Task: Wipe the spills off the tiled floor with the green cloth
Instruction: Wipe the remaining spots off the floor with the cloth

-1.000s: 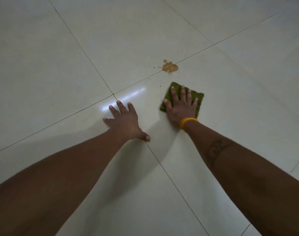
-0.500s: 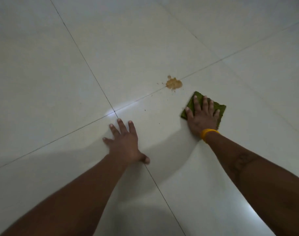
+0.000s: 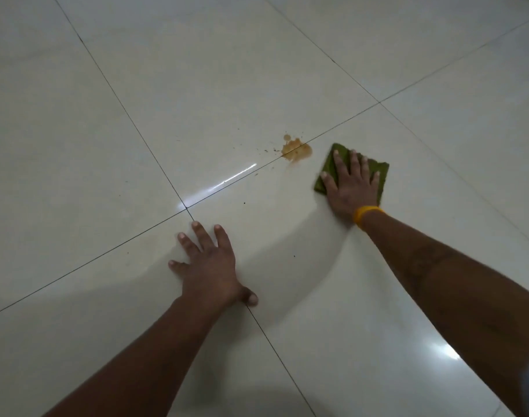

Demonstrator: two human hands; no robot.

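Note:
An orange-brown spill (image 3: 297,150) lies on a grout line of the white tiled floor (image 3: 197,85), with tiny specks (image 3: 266,150) scattered to its left. The folded green cloth (image 3: 327,173) lies flat on the floor just right of the spill, a small gap between them. My right hand (image 3: 350,188), with a yellow wristband (image 3: 367,213), presses down on the cloth with fingers spread and covers most of it. My left hand (image 3: 209,266) rests flat on the floor nearer to me, fingers apart, holding nothing.
Large glossy tiles with dark grout lines stretch in all directions. A bright streak of reflected light (image 3: 224,183) lies along the grout line left of the spill. A few dark specks (image 3: 244,203) dot the tile between my hands.
My right hand has slid the cloth to the right and then forward, from below the spill to beside it. My left hand stays planted. The view has shifted slightly.

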